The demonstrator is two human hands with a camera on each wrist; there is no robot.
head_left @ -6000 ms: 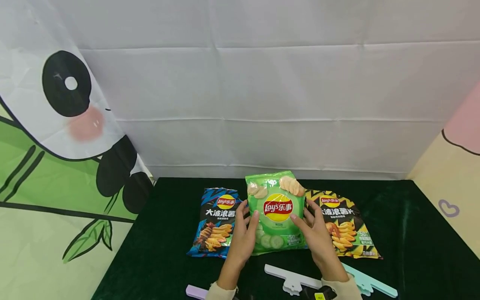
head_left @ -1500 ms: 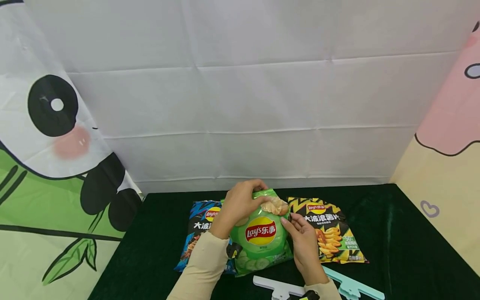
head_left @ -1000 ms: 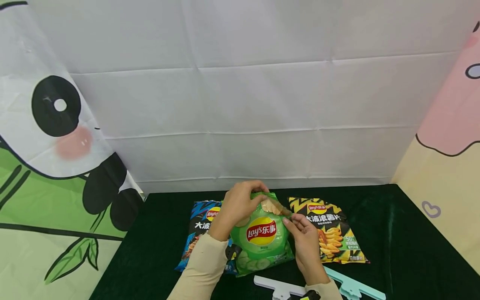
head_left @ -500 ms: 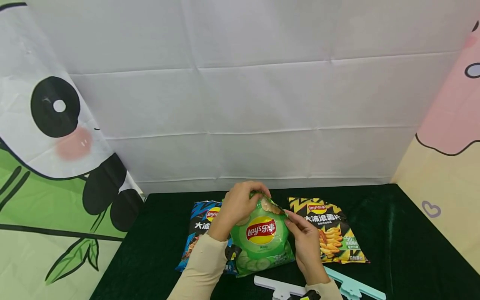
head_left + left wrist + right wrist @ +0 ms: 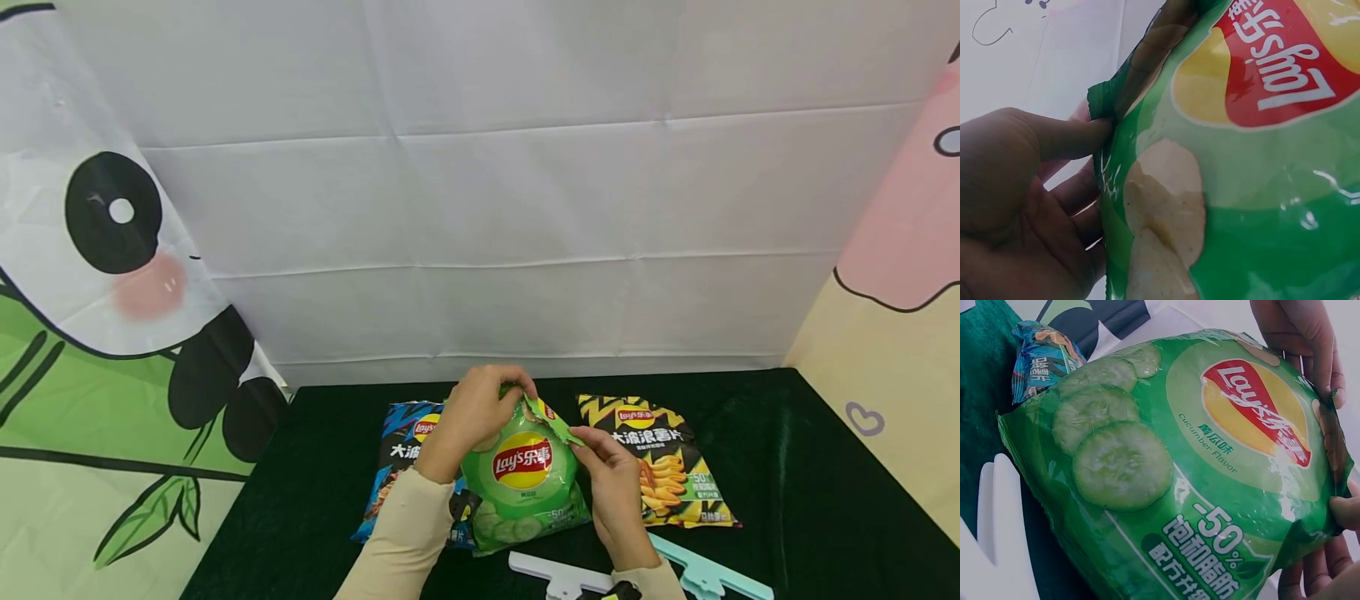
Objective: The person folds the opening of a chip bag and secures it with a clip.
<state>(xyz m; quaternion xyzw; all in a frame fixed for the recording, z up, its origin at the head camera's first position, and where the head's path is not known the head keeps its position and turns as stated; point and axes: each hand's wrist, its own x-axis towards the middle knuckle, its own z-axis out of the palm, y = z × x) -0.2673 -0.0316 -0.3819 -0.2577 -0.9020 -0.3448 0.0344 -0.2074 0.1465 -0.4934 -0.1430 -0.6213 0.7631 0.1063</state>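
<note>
A green bag of cucumber-flavour potato chips (image 5: pixel 517 517) leans upright over the table, its lower end by the cloth. My left hand (image 5: pixel 476 417) pinches the top edge at the left corner, thumb in front and fingers behind. At the other end of that edge, my right hand (image 5: pixel 611 475) pinches the corner between thumb and fingers. Between the hands the top strip is folded forward, and its back side with a small logo shows. In the left wrist view, the thumb (image 5: pixel 1075 137) presses on the crimped edge. The right wrist view shows the puffed front (image 5: pixel 1147 469).
A blue chip bag (image 5: pixel 378 492) lies to the left, partly behind my left arm and the green bag. On the right lies a yellow-and-black chip bag (image 5: pixel 667 467). A white bag clip (image 5: pixel 555 573) and a teal one (image 5: pixel 712 571) lie in front, near my right sleeve.
Six seconds ago both hands held the green bag by its sides, its top flat. The left hand has since moved to the top, and the top strip has folded forward during the last second.
</note>
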